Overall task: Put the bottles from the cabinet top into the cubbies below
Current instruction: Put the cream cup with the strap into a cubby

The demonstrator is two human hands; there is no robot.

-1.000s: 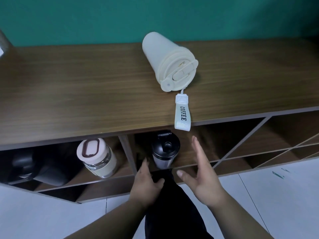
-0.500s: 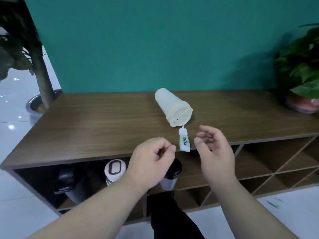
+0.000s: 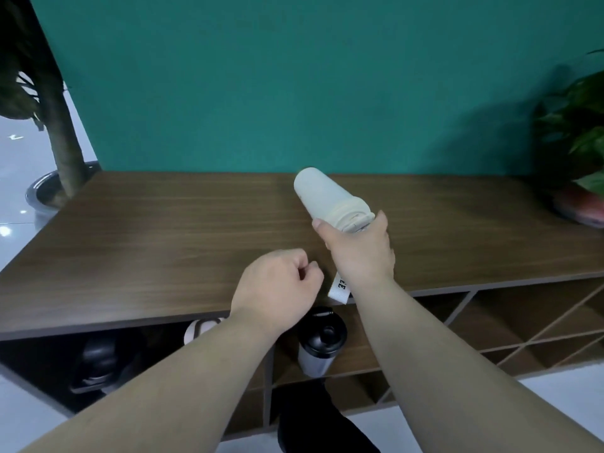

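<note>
A bottle (image 3: pixel 328 201) is lying on the cabinet top (image 3: pixel 163 243), right of centre; three bottles are sitting in the cubbies (image 3: pixel 343 351) below.

Bare wood is stretching across the cabinet top (image 3: pixel 163 243) left of the cream bottle (image 3: pixel 330 201) — 3 bottles are filling the left cubbies (image 3: pixel 228 354), right cubbies (image 3: pixel 523 322) standing open.

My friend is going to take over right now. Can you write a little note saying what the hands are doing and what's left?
Right hand: grip closed on the lid end of the cream bottle, which lies on the cabinet top.
Left hand: loosely curled, empty, above the front edge.
Done: black-lidded bottle, a white-lidded one and a dark one sit in the cubbies.
Left: put the cream bottle into a cubby; those at right look free.
</note>
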